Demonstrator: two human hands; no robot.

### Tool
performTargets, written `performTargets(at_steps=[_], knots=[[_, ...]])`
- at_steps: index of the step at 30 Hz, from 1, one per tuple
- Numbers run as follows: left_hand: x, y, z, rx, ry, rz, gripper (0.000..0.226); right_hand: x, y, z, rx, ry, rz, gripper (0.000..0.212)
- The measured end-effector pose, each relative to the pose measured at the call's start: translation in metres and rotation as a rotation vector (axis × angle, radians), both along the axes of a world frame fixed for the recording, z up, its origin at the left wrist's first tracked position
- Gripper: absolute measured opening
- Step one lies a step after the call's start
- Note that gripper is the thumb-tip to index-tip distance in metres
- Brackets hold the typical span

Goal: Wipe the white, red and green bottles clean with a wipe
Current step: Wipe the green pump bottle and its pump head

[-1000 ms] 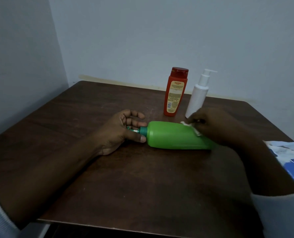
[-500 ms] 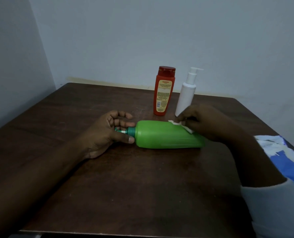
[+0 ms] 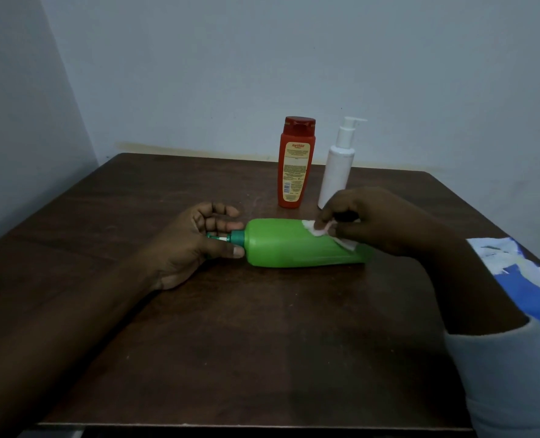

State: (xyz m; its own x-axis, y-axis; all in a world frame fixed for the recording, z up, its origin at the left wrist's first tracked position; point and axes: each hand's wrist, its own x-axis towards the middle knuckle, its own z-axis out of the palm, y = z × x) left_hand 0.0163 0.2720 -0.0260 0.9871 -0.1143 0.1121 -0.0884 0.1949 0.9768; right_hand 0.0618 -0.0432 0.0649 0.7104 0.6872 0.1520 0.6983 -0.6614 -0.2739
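Green bottle (image 3: 294, 245) (lying flat) under wipe (image 3: 317, 229).

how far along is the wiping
Done: nothing shows as finished. In hand: the green plastic bottle lies on its side; the left hand grips its pump neck, the right hand pinches a white wipe against its body. Left: the upright red bottle and white pump bottle, untouched; wiped or not, unclear.

We see a pale grey-white sleeve (image 3: 512, 377) on the right arm. It looks soft and thick, and its cuff ends partway up the forearm. The left hand (image 3: 196, 245) and its long forearm are bare.
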Motion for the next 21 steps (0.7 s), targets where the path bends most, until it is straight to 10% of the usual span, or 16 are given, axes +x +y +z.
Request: performTargets(at_steps=[21], knots=[[0.0, -0.001, 0.001, -0.005, 0.06, -0.008, 0.047, 0.0, -0.014, 0.005, -0.033, 0.006, -0.081, 0.019]])
